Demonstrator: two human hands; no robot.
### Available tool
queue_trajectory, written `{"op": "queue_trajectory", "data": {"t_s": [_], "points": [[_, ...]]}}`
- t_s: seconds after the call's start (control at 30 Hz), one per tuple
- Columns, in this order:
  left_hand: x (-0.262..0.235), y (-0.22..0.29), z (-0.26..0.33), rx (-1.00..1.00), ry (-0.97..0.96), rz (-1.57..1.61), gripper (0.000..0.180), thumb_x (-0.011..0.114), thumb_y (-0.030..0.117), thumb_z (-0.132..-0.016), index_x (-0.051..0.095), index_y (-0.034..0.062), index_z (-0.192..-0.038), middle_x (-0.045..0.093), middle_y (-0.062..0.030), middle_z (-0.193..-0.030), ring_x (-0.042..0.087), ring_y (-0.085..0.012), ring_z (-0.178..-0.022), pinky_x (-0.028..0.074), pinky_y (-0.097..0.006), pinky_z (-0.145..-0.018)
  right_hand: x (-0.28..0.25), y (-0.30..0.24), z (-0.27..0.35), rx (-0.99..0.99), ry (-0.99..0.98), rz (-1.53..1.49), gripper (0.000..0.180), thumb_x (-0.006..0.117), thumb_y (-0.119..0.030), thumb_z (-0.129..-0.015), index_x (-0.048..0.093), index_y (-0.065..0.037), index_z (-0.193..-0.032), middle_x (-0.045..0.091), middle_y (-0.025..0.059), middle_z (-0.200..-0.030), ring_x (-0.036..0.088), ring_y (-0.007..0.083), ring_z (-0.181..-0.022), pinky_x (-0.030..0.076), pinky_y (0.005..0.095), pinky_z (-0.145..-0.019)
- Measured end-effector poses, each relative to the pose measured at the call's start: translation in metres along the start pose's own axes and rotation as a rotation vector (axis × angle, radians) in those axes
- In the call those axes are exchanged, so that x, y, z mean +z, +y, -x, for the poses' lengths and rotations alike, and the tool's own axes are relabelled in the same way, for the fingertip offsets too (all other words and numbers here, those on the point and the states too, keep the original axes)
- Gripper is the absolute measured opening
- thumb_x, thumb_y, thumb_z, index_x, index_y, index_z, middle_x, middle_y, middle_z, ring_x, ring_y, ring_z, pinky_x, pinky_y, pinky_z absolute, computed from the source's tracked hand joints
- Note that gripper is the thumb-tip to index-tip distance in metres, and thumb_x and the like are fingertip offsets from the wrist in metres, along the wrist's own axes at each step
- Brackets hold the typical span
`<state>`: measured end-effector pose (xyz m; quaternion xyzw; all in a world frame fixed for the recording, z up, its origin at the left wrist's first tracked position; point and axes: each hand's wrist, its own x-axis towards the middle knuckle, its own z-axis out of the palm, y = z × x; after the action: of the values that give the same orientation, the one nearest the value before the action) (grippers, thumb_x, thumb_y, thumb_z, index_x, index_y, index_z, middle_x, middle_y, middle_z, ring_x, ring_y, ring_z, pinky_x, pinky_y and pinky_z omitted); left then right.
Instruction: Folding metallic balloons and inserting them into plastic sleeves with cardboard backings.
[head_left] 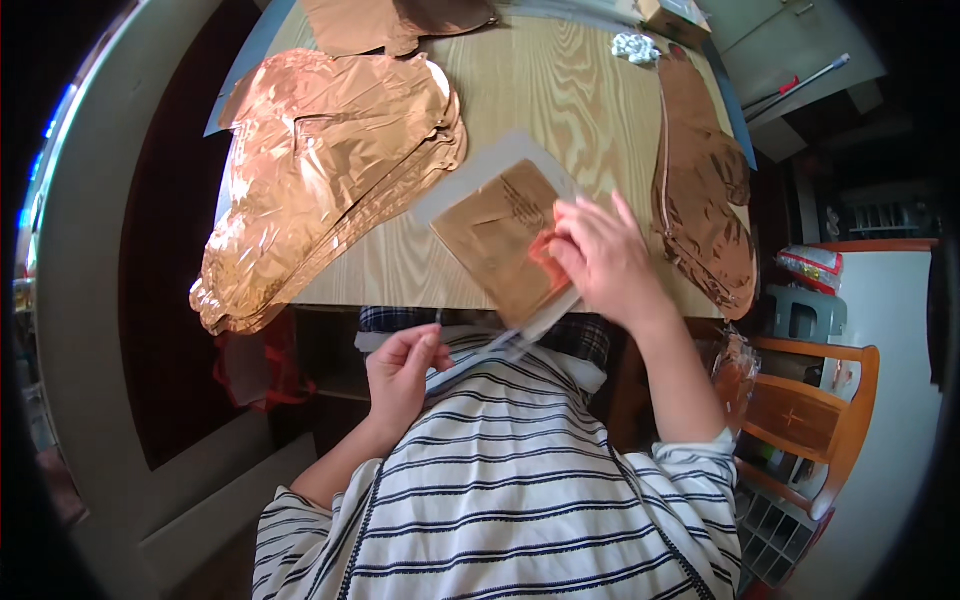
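My right hand (pixel 605 255) grips a clear plastic bag (pixel 455 200) by its right side, over the table's near edge. Inside the bag lies a folded copper-coloured foil sheet (pixel 490 225) with small dark print. An orange-red piece (pixel 545 258) shows beside my right fingertips; its kind is blurred. Lower and to the left, my left hand (pixel 405 365) is closed in a pinch near the bag's lower end, apart from the foil. A thin dark bit rises from that pinch, too small to name.
Flat copper foil balloons (pixel 330 165) are stacked on the wooden table (pixel 540 75) at left. Another foil piece (pixel 390 22) lies at the far edge, and more foil (pixel 700 190) at right. Crumpled silvery-white material (pixel 635 47) sits near a cardboard box (pixel 675 18). A wooden chair (pixel 800 415) stands at right.
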<state>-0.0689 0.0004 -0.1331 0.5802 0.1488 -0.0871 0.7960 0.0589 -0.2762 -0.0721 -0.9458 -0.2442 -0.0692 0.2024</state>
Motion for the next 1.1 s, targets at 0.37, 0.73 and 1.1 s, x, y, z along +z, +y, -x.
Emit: {"op": "queue_trajectory", "data": {"t_s": [0.37, 0.73, 1.1], "points": [[-0.131, -0.047, 0.013, -0.067, 0.163, -0.318, 0.017, 0.061, 0.011, -0.1, 0.068, -0.0035, -0.106, 0.069, -0.0058, -0.088, 0.067, -0.0123, -0.077, 0.056, -0.026, -0.069, 0.016, 0.041, -0.041, -0.033, -0.027, -0.248, 0.022, 0.063, -0.027, -0.096, 0.06, -0.009, -0.108, 0.062, 0.0102, -0.134, 0.051, 0.035, -0.133, 0.034, 0.0532, -0.112], [-0.386, -0.188, 0.003, -0.162, 0.53, -1.427, 0.041, 0.073, 0.027, -0.085, 0.063, -0.0004, -0.115, 0.069, -0.0199, -0.105, 0.069, -0.0321, -0.097, 0.055, -0.043, -0.085, -0.038, 0.011, 0.012, -0.039, 0.025, -0.146, 0.059, 0.079, -0.038, -0.082, 0.058, -0.009, -0.129, 0.053, 0.0155, -0.143, 0.045, 0.0356, -0.138, 0.03, 0.0536, -0.117], [-0.263, -0.067, -0.032, -0.245, 0.214, -2.156, 0.056, 0.076, 0.034, -0.08, 0.064, 0.0067, -0.127, 0.066, -0.0269, -0.121, 0.065, -0.0368, -0.113, 0.05, -0.044, -0.099, -0.007, 0.0, 0.07, 0.123, -0.092, -0.024, 0.104, 0.087, -0.035, -0.071, 0.031, -0.007, -0.153, 0.035, 0.0185, -0.156, 0.031, 0.0364, -0.146, 0.022, 0.0536, -0.121]]}}
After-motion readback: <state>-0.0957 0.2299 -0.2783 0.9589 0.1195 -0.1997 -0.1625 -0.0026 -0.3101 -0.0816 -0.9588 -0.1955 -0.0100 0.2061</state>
